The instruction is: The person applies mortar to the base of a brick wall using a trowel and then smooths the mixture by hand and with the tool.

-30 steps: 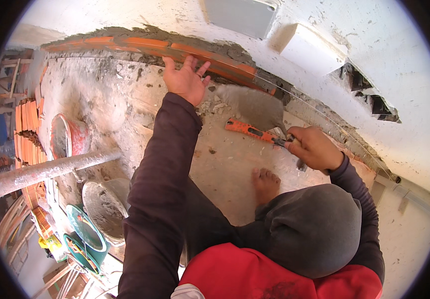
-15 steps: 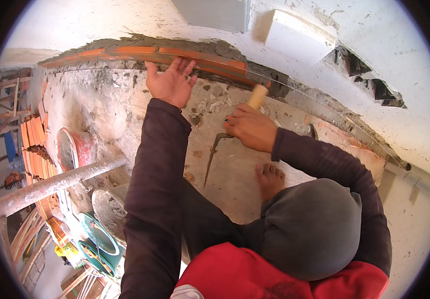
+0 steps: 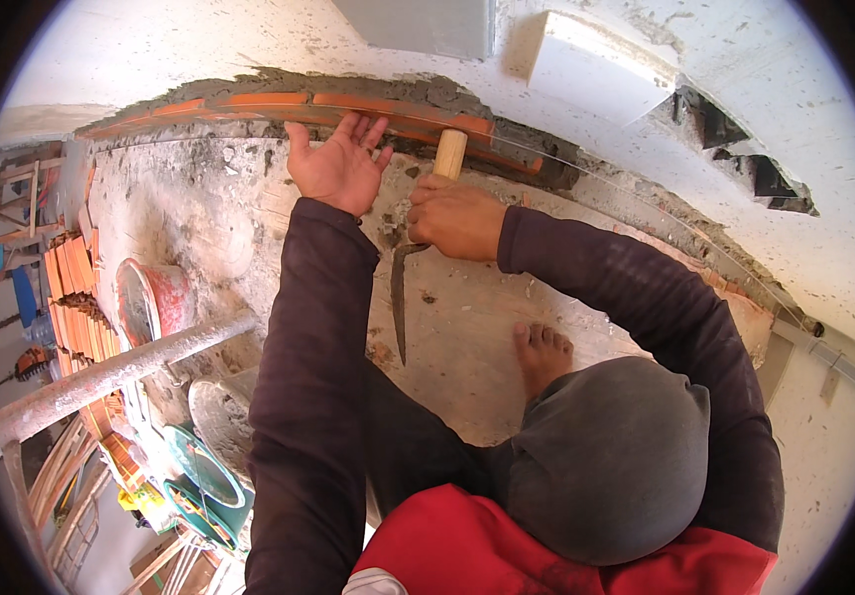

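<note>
My left hand (image 3: 336, 167) lies palm up with fingers spread, their tips against the front edge of the low course of orange bricks (image 3: 261, 100). In my right hand (image 3: 457, 220) is a trowel (image 3: 450, 155), gripped by its wooden handle. The butt of the handle points at the bricks and appears to meet their front face, just right of my left hand. Below my fist the trowel's bent neck and dark blade show nearly edge-on. Grey mortar (image 3: 427, 92) lies behind and around the bricks, against the white wall.
A taut string (image 3: 646, 188) runs along the course toward the right. Broken openings (image 3: 745, 159) mark the wall beside a white block (image 3: 601, 69). To the left are a metal pole (image 3: 130, 372), a red bucket (image 3: 165, 302), stacked orange bricks (image 3: 85, 317) and green tubs (image 3: 204, 486).
My right hand has moved up and left with the trowel, bringing the handle's butt to the bricks. My left hand stays at nearly the same place.
</note>
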Demonstrator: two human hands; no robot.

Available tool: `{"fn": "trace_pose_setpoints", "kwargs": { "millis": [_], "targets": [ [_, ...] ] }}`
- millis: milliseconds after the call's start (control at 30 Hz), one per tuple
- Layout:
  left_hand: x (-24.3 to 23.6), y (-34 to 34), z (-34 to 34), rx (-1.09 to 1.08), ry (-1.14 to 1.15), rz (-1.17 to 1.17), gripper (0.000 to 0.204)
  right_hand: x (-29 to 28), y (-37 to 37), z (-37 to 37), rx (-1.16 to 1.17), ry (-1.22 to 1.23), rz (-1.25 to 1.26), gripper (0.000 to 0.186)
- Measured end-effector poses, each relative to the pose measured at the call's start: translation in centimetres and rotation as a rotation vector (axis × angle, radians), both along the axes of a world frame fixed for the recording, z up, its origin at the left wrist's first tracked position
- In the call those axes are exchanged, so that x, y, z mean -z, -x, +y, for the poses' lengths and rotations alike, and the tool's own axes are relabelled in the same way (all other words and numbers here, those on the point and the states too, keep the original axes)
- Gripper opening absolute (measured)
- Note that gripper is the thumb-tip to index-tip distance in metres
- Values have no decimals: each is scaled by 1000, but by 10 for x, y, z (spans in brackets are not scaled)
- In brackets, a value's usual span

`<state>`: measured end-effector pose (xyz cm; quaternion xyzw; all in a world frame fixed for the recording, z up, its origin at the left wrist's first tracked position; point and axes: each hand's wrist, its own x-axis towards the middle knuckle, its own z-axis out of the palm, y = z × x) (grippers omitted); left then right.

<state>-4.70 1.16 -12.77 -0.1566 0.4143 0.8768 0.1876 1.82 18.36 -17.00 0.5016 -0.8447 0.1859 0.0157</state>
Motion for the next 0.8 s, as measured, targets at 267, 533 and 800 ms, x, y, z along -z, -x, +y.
{"fn": "trace_pose_setpoints", "kwargs": {
  "millis": [267,533,800],
  "targets": [
    [-8,-5,6,-15,3,5,107,-1,0,-5,30,-95,-33,11],
    [-8,-2,0,14,-16,12,107,8,6,-10,8,-22,-52,11],
    [-9,-3,1,15,-6,13,107,-2,3,-16,21,-112,-13,11]
  ]
}}
